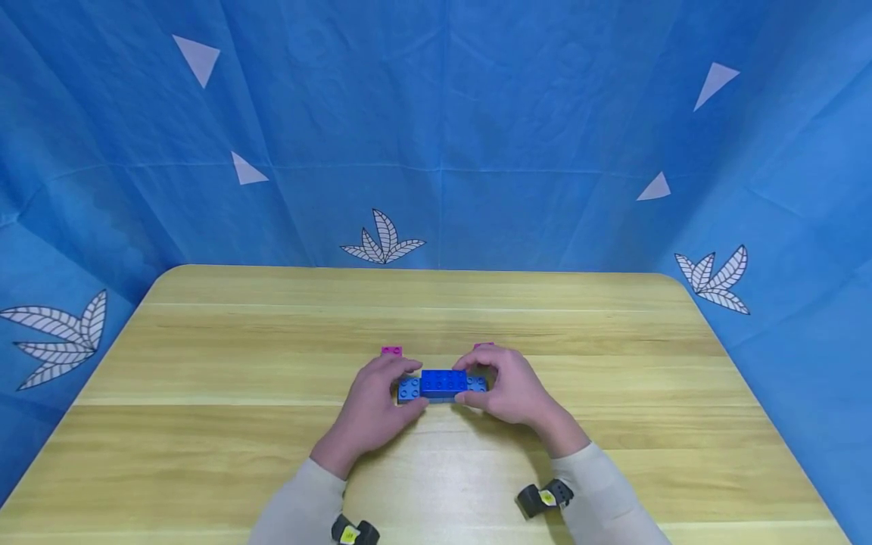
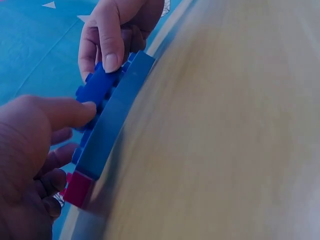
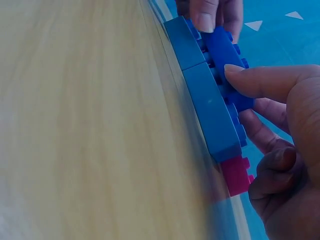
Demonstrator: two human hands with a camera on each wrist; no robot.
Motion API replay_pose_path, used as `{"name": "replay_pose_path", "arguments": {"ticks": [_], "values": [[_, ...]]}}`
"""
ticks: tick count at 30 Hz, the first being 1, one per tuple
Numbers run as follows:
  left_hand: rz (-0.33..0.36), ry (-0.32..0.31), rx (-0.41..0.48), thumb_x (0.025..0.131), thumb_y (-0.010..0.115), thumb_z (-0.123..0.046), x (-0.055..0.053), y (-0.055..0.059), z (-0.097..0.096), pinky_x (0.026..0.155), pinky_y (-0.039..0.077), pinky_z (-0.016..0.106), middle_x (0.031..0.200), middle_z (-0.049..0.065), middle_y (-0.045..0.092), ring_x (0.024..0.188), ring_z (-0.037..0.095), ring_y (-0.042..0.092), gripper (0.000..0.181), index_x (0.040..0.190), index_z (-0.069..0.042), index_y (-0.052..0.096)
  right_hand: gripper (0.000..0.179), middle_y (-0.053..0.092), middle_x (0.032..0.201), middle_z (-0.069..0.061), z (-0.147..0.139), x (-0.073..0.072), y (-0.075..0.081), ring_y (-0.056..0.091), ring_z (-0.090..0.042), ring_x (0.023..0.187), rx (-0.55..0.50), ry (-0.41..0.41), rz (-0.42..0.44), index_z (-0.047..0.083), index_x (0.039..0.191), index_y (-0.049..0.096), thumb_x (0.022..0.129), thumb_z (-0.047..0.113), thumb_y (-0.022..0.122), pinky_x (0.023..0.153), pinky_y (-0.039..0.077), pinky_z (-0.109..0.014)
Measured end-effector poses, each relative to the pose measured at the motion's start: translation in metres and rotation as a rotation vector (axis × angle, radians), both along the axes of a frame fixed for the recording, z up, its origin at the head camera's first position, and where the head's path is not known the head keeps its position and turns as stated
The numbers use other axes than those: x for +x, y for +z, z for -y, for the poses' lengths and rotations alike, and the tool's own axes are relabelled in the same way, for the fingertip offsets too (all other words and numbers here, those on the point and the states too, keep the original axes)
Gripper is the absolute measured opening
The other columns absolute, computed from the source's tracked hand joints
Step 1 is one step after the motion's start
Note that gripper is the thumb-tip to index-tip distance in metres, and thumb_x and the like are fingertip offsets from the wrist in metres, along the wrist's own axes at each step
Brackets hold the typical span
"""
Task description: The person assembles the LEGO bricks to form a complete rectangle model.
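Observation:
A dark blue toy building brick spans the middle of a row of lighter blue bricks. A seam between two of the lighter bricks shows in the right wrist view, and their studs show in the gap under the dark brick. My left hand pinches the dark brick's left end, thumb on the near side. At its right end, my right hand pinches it with thumb and forefinger. Behind the row are two pink bricks, one at the left and another at the right, partly hidden by the hand.
The bricks stand on a light wooden table with rounded far corners. A blue cloth with white triangles and leaf prints hangs behind and beside it. Each sleeved wrist wears a black strap device.

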State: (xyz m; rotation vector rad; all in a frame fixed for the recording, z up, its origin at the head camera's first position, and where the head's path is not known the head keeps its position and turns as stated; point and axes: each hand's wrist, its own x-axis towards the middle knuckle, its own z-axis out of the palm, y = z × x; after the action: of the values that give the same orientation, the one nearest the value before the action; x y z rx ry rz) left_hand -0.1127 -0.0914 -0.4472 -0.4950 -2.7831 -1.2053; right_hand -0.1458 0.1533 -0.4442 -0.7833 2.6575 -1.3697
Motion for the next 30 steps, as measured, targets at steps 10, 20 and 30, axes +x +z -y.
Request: {"name": "replay_pose_path", "arguments": {"ticks": [10, 20, 30], "values": [[0.039, -0.024, 0.012, 0.086, 0.080, -0.022, -0.0022, 0.0024, -0.0096, 0.106, 0.035, 0.056, 0.129, 0.007, 0.062, 0.125, 0.033, 0.051, 0.042, 0.126, -0.013, 0.068, 0.035, 0.062, 0.095, 0.010, -0.0004, 0.0000, -0.0018, 0.056, -0.017, 0.088, 0.010, -0.003, -0.015, 0.021, 0.103, 0.073, 0.074, 0.017, 0.091, 0.081, 0.049, -0.040], [0.047, -0.028, 0.016, 0.086, 0.081, -0.021, -0.0037, 0.0007, -0.0109, 0.106, 0.034, 0.055, 0.123, 0.005, 0.066, 0.121, 0.031, 0.054, 0.039, 0.122, -0.012, 0.069, 0.034, 0.063, 0.095, 0.010, 0.0001, 0.0013, -0.0014, 0.055, -0.017, 0.088, 0.010, -0.015, 0.003, 0.019, 0.104, 0.074, 0.074, 0.016, 0.090, 0.082, 0.049, -0.042], [0.048, -0.023, 0.006, 0.086, 0.081, -0.022, -0.0041, -0.0001, -0.0104, 0.107, 0.033, 0.055, 0.121, 0.004, 0.067, 0.122, 0.032, 0.053, 0.036, 0.120, -0.014, 0.070, 0.034, 0.065, 0.094, 0.013, 0.0007, 0.0011, -0.0017, 0.052, -0.017, 0.080, 0.031, -0.024, -0.010, 0.020, 0.104, 0.075, 0.074, 0.020, 0.091, 0.071, 0.046, -0.037]]}}
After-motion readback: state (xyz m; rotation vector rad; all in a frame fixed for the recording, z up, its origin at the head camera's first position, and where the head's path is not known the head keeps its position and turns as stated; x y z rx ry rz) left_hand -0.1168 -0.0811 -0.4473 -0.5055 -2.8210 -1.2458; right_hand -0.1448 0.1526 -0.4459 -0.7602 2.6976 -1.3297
